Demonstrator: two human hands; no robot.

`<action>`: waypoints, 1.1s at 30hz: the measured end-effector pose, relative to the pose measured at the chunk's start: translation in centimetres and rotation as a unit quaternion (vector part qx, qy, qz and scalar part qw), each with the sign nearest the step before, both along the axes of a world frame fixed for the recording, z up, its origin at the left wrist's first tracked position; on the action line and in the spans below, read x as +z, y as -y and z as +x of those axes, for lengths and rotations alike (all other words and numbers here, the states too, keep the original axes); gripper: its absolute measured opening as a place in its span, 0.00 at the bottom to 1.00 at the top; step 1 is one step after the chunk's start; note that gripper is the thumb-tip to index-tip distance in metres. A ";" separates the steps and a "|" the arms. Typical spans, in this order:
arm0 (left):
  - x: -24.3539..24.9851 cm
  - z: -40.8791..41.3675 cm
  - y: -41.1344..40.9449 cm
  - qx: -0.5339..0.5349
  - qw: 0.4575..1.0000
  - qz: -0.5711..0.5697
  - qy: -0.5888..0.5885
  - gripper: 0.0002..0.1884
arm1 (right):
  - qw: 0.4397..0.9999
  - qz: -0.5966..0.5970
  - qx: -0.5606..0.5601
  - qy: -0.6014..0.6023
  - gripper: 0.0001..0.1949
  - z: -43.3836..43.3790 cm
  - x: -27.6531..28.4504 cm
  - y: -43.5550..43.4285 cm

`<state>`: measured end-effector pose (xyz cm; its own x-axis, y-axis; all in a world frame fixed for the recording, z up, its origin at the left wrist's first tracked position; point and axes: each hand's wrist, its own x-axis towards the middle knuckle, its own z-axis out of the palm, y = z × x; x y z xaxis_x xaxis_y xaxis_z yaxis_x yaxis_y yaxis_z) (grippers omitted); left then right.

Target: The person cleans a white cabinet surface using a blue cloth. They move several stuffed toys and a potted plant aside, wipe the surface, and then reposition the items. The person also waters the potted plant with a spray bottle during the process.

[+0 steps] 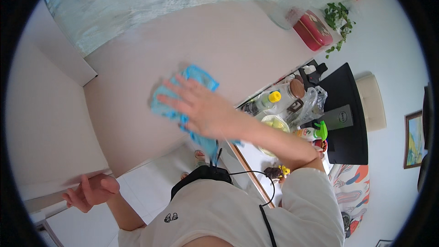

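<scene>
My right hand (195, 108) lies with spread fingers on a crumpled blue cloth (202, 75), against a pale pink flat surface (137, 62). Part of the cloth shows past the fingertips, and another part hangs down past the surface's near edge. The palm hides its middle, and the hand is slightly blurred. At the lower left my left hand (94, 192) is raised with nothing in it. Its fingers are loosely bent and apart, close to the edge of a pale panel (58, 120); whether it touches the panel I cannot tell.
To the right, a white table holds a yellow-capped bottle (265, 101), a wooden-lidded glass jar (295, 89), a green-topped spray bottle (313, 132) and a Dell monitor (343, 116). Beyond stand a red case (313, 31) and a leafy plant (337, 17). A black cable (274, 188) crosses my shirt.
</scene>
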<state>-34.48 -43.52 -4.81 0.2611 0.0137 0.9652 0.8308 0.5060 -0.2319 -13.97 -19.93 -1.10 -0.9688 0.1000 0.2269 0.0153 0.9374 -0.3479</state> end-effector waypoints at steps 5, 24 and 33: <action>0.6 0.2 0.8 0.005 1.000 -0.018 -0.005 0.22 | 0.999 -0.013 -0.046 0.015 0.32 5.8 0.5 -6.2; 0.8 0.7 1.1 0.000 0.999 -0.026 0.036 0.20 | 0.999 -0.030 -0.005 -0.018 0.35 3.1 -0.3 -5.9; 0.2 0.5 0.9 -0.017 0.998 -0.047 0.047 0.19 | 0.934 0.167 -0.308 0.070 0.26 -4.1 -2.4 -27.0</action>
